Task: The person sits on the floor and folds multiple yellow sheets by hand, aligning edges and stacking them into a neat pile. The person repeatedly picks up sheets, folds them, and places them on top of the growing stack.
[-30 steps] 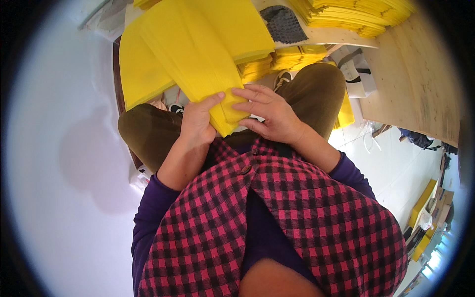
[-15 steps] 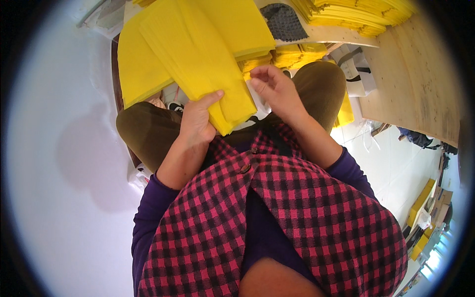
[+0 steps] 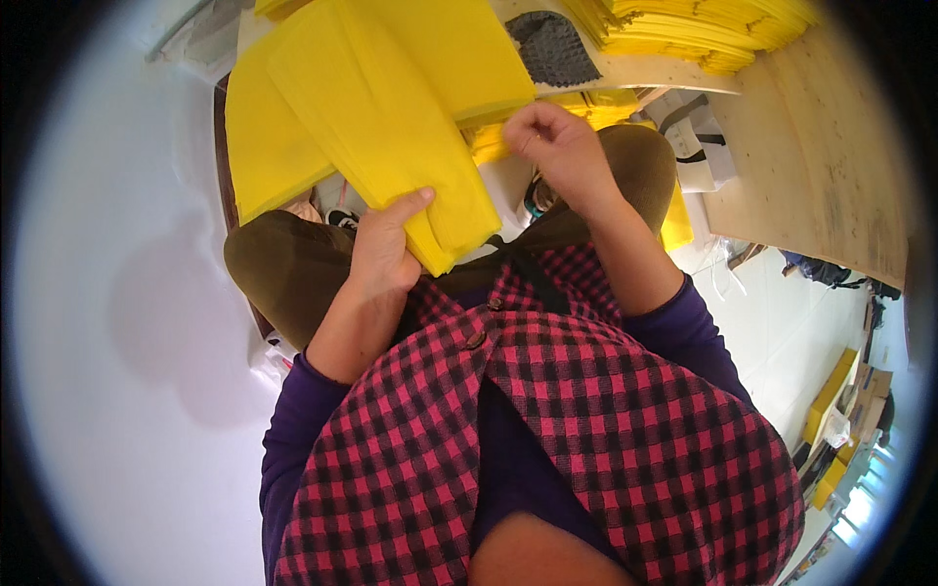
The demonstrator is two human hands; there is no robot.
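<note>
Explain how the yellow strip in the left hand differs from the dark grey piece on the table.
The yellow strip looks smooth; the dark grey piece looks textured. The strip is long and straight-sided; the grey piece is shorter, with a curved edge. The left hand holds the strip's near end, while the grey piece lies on the wooden table. Both look like soft sheet material.

- Left hand (image 3: 384, 246): grips the near end of a long, folded yellow fabric stack (image 3: 405, 137), thumb on top.
- Right hand (image 3: 562, 151): raised apart from the stack, fingers curled, palm side hidden.
- Broad, flat yellow sheets (image 3: 266, 137): lie beneath the folded stack.
- Dark grey textured cloth (image 3: 553, 49): rests on the pale wooden worktop (image 3: 640, 70), near piled yellow sheets (image 3: 694, 31).
</note>
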